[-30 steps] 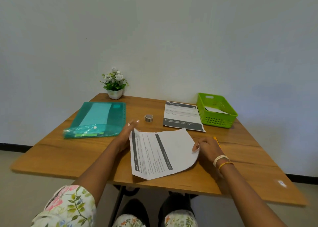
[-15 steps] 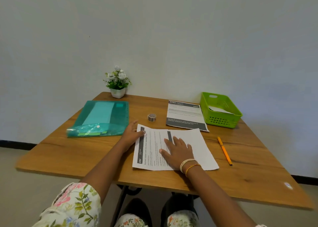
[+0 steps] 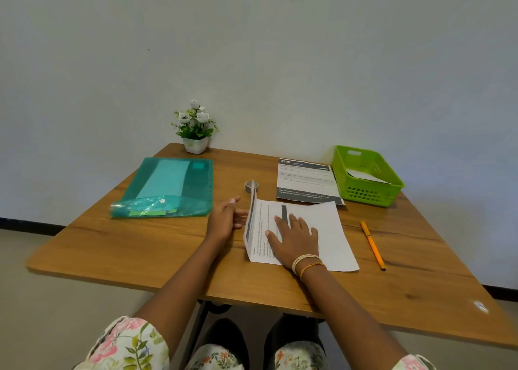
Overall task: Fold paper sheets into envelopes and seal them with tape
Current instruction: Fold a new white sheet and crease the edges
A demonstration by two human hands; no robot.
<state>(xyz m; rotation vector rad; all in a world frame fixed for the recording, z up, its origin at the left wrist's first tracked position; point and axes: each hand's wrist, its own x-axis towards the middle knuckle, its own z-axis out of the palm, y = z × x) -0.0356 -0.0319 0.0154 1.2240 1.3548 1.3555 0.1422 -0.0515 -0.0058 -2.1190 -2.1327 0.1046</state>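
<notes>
Two hands | right hand [image 3: 294, 236] flat on sheet [image 3: 328, 229] | left hand [image 3: 225, 218] lifts its left edge — grip seemingly loose

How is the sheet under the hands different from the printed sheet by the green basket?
The near sheet has its left edge lifted by the left hand; the far sheet lies flat. The right hand presses the near sheet; nothing touches the far one. Both are white with dark bands.
</notes>
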